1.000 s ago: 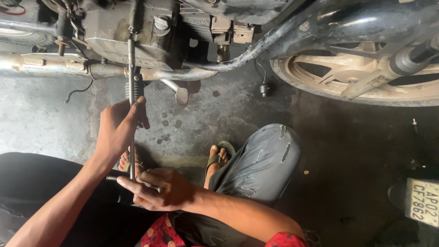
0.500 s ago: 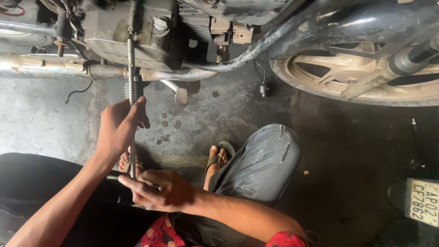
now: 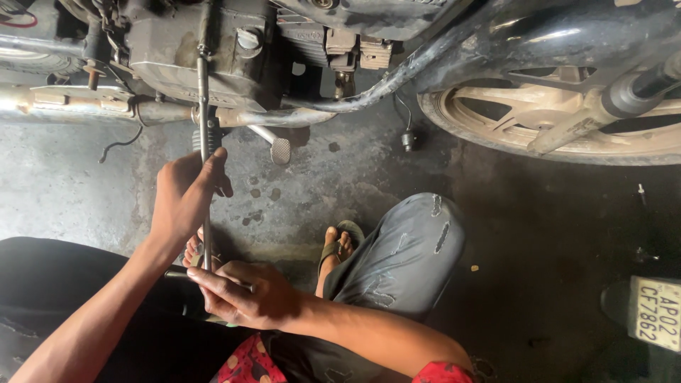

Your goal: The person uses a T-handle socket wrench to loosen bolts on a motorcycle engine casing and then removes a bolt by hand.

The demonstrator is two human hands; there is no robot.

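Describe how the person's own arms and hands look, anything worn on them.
Both forearms are bare. The left hand and right hand wear no gloves, rings or watch that show. A red patterned fabric sleeve edge appears on the right upper arm; the left arm shows no sleeve in view.

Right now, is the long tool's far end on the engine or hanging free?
On: the long tool reaches the engine, held by left hand and right hand.
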